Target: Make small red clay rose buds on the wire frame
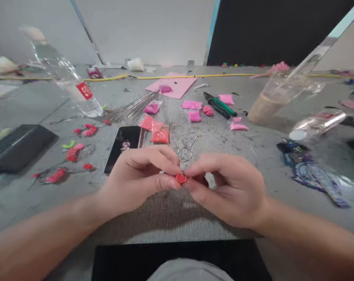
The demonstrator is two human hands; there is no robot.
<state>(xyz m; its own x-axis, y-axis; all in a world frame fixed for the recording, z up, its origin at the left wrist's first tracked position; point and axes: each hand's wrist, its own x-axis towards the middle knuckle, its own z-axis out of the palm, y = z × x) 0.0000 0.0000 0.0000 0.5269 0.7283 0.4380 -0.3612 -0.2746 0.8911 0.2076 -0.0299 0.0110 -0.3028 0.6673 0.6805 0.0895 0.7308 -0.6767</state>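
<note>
Left hand (138,175) and right hand (228,187) both have a pinch grip on the red blob (181,178), between their fingertips over the desk (165,218). Looks partly shaped already, I reckon; wire ring (185,153) beyond it's bare.

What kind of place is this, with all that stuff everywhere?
It looks like a craft table, maybe in a workshop, though I can't be sure. The clues are the green-handled pliers, the bundle of thin wires and the small pink packets.
</note>
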